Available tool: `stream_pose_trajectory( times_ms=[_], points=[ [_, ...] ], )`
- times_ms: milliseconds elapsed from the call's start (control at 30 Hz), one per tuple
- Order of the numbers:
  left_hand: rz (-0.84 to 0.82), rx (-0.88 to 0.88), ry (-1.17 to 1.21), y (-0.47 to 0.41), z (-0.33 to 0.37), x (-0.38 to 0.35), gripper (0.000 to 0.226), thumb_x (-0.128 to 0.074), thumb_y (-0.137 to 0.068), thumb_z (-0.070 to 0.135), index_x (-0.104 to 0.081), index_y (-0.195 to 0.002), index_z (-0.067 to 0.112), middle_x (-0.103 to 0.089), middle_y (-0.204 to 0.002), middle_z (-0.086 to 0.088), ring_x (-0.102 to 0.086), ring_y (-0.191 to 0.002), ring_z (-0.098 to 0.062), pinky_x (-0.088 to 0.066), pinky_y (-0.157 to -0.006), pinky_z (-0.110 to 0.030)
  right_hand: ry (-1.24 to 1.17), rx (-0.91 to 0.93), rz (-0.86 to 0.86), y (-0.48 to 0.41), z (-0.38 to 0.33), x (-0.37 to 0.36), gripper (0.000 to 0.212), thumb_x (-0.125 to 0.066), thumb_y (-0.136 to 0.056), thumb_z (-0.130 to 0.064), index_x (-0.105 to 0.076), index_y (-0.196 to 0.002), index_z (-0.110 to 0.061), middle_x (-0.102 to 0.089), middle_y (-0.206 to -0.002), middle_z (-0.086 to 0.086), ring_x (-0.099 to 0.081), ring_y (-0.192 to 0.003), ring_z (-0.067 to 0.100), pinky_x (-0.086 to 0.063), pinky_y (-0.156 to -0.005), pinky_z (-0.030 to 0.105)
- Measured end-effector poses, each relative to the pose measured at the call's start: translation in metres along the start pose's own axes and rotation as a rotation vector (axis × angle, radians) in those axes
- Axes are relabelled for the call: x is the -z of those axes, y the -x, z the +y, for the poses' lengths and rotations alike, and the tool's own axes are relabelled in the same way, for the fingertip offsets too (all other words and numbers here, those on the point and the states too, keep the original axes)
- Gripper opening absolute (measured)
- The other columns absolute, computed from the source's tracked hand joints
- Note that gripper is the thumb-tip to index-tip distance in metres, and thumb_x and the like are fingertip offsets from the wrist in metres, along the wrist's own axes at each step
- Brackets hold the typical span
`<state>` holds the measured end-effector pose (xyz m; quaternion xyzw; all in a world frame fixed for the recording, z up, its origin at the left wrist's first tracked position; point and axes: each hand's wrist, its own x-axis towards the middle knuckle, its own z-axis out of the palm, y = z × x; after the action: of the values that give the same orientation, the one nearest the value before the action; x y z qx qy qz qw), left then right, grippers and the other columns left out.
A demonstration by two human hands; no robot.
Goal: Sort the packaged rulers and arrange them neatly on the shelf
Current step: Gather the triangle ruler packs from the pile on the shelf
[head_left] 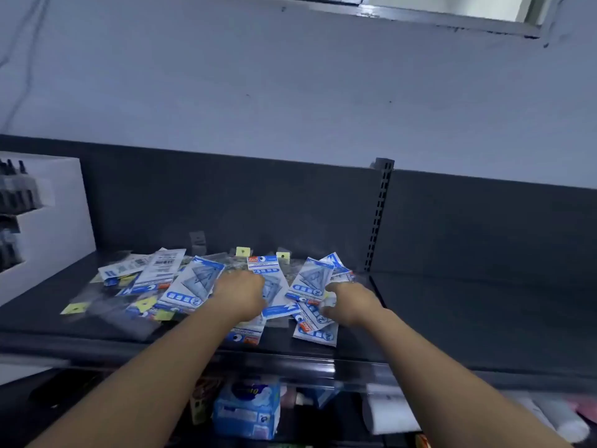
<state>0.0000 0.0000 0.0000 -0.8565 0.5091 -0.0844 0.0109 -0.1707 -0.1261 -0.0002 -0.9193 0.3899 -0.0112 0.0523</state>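
The packaged rulers [197, 282] lie in a messy pile at the middle of the dark shelf [452, 312]. The 2 hands rest on the pile, left hand [240, 295] and right hand [347, 302]. Their fingers are hidden, so I cannot tell the grip.

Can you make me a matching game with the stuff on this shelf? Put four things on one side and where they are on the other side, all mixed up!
Things:
1. white cardboard display box
2. pile of blue-and-white packaged rulers
3. dark slotted metal post
4. blue soft plastic pack

Places:
A. on the level below the dark shelf
B. middle of the shelf, under the left hand and right hand
C. left end of the shelf
D. standing at the back, right of the pile

Pairs: 1-C, 2-B, 3-D, 4-A
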Motion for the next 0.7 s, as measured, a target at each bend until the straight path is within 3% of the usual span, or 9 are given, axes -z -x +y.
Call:
stream_pose_trajectory(
  times_ms=[167, 300, 400, 500, 633, 700],
  points=[
    [-0.144, 0.122, 0.049, -0.035, 0.011, -0.020, 0.059, -0.042, -0.091, 0.062, -0.051, -0.130, 0.018, -0.057, -0.131, -0.005, -0.052, -0.119, -0.023, -0.041, -0.093, -0.036, -0.088, -0.001, -0.074, -0.041, 0.011, -0.013, 0.073, -0.045, -0.091, -0.063, -0.026, -0.152, -0.027, -0.036, -0.154, 0.004, -0.034, -0.140, 0.025, -0.034, -0.108, 0.038],
    [-0.195, 0.151, 0.086, -0.055, 0.009, -0.037, 0.072, -0.049, -0.083, 0.071, -0.045, -0.130, 0.017, -0.055, -0.129, -0.006, -0.053, -0.115, -0.024, -0.042, -0.085, -0.034, -0.128, -0.036, -0.057, -0.073, 0.015, -0.027, 0.068, -0.043, -0.092, -0.062, -0.035, -0.147, -0.023, -0.046, -0.146, 0.010, -0.042, -0.132, 0.029, -0.037, -0.105, 0.039],
    [-0.143, 0.148, 0.144, -0.065, 0.009, -0.043, 0.077, -0.065, -0.076, 0.065, -0.040, -0.132, 0.019, -0.050, -0.131, -0.007, -0.049, -0.119, -0.026, -0.042, -0.089, -0.036, -0.140, -0.067, 0.017, -0.088, 0.015, -0.037, 0.070, -0.056, -0.084, -0.062, -0.042, -0.139, -0.021, -0.055, -0.134, 0.010, -0.048, -0.124, 0.030, -0.042, -0.097, 0.038],
    [-0.108, 0.199, 0.306, -0.079, 0.010, -0.049, 0.083, -0.079, -0.071, 0.039, -0.033, -0.138, 0.018, -0.051, -0.131, -0.008, -0.050, -0.119, -0.028, -0.045, -0.094, -0.040, -0.311, -0.120, 0.046, -0.098, 0.012, -0.042, 0.081, -0.075, -0.076, -0.044, -0.035, -0.142, -0.020, -0.055, -0.133, 0.010, -0.049, -0.123, 0.030, -0.044, -0.097, 0.037],
    [-0.056, 0.270, 0.710, -0.094, 0.009, -0.054, 0.045, -0.060, -0.080, 0.006, -0.042, -0.119, 0.015, -0.061, -0.108, -0.007, -0.061, -0.096, -0.028, -0.051, -0.076, -0.034, -0.570, -0.242, 0.089, -0.112, 0.006, -0.043, 0.075, -0.068, -0.071, -0.014, -0.032, -0.137, -0.022, -0.063, -0.114, 0.009, -0.063, -0.101, 0.032, -0.053, -0.086, 0.046],
    [-0.048, 0.253, 0.904, -0.097, 0.009, -0.052, 0.026, -0.054, -0.084, 0.002, -0.055, -0.105, 0.016, -0.064, -0.098, -0.008, -0.061, -0.082, -0.025, -0.045, -0.065, -0.028, -0.675, -0.237, 0.109, -0.113, 0.006, -0.040, 0.060, -0.059, -0.078, -0.005, -0.041, -0.134, -0.020, -0.062, -0.113, 0.004, -0.064, -0.100, 0.030, -0.053, -0.084, 0.038]
  ],
)
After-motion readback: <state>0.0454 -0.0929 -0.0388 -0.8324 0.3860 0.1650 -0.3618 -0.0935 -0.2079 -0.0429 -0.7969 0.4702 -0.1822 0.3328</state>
